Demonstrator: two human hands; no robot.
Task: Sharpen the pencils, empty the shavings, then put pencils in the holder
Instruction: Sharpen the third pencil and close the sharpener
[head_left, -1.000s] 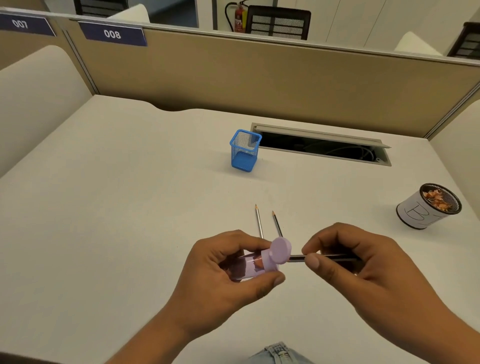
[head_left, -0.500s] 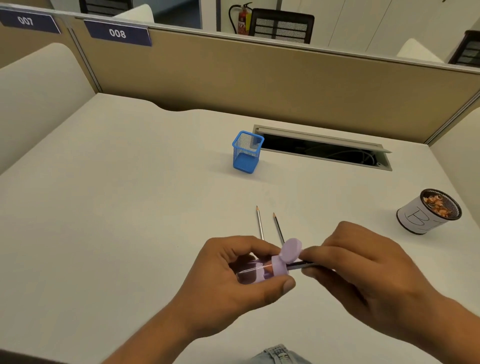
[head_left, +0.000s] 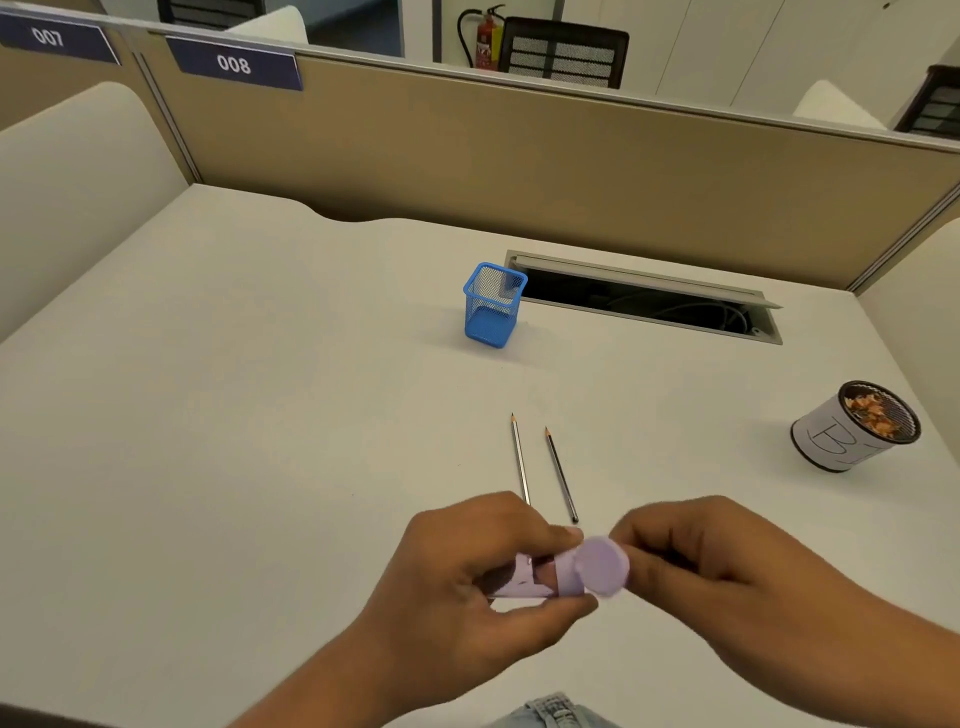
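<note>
Head view is showing the left hand (head_left: 483, 582) clamping a purple sharpener (head_left: 561, 574) low in the frame, the right hand (head_left: 722, 566) pinching at its round end, two pencils (head_left: 560, 474) lying beyond, the blue holder (head_left: 492, 306) standing farther up.

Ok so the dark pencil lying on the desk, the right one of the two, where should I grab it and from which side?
Pinch the dark pencil around its mid-shaft, coming straight down from above. It lies flat on the desk, point away from you, with a gap to the silver pencil on its left and bare desk on its right, so fingertips fit on both sides.
</note>
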